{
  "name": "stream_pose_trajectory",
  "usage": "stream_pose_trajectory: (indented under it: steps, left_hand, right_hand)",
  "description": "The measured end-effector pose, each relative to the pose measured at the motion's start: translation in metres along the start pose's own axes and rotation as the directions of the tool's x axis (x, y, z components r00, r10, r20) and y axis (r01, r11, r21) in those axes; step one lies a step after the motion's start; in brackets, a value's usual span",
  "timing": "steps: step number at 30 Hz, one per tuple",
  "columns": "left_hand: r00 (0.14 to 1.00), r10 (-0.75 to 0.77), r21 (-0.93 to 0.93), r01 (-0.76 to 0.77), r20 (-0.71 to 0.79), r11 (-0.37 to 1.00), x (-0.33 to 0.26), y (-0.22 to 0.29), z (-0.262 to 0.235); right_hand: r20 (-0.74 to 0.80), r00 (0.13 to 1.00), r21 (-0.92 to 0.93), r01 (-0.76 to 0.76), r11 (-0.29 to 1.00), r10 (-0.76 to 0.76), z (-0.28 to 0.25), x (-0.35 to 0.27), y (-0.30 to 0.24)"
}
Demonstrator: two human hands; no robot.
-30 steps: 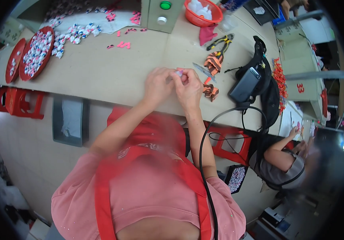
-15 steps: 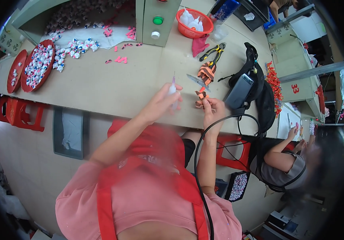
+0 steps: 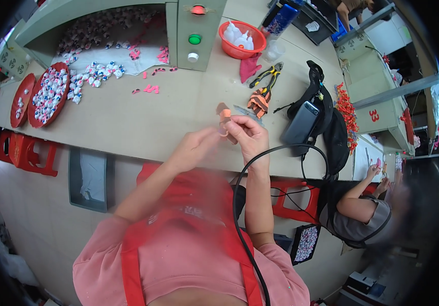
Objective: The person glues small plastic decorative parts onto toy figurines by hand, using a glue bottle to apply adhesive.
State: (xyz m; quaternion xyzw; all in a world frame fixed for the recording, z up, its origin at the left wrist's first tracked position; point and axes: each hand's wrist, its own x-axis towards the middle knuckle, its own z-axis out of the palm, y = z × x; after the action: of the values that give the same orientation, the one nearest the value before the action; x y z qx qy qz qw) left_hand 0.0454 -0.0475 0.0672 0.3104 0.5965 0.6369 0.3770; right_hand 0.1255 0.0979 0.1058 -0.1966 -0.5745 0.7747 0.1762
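Observation:
My right hand [image 3: 250,137] pinches a small orange-and-brown striped soft piece [image 3: 224,113] above the table, its upper end standing free of the fingers. Close on its left, my left hand [image 3: 195,149] is curled and smeared by motion, its fingertips almost at the piece. The white needle-tipped squeeze bottle it held a moment ago is mostly hidden by the fingers. Just beyond the right hand, a larger orange-and-brown striped bundle [image 3: 258,103] lies against the yellow-and-black pliers [image 3: 266,76], with a thin metal tool [image 3: 245,111] partly hidden beside it.
A red basket [image 3: 228,49] holds white squeeze bottles. Black bag [image 3: 336,130] and phone [image 3: 301,124] lie right; a black cable [image 3: 238,204] crosses my right forearm. Red trays [image 3: 65,97] with small white pieces and a grey-green machine [image 3: 194,25] stand left and ahead. Another person [image 3: 362,209] works at right.
My right hand has brought the striped piece left and slightly up. My left hand has tilted and lowered leftward, and the bottle's upright needle no longer shows. The view has shifted slightly.

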Motion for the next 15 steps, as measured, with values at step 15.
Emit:
stream_pose_trajectory:
  steps: [15]
  left_hand:
    - [0.946,-0.306,-0.301,0.324,0.108,0.897,-0.064,-0.02,-0.025]
  right_hand:
    - [-0.043,0.964,-0.4,0.225,0.889,-0.263,-0.005,0.006,0.034]
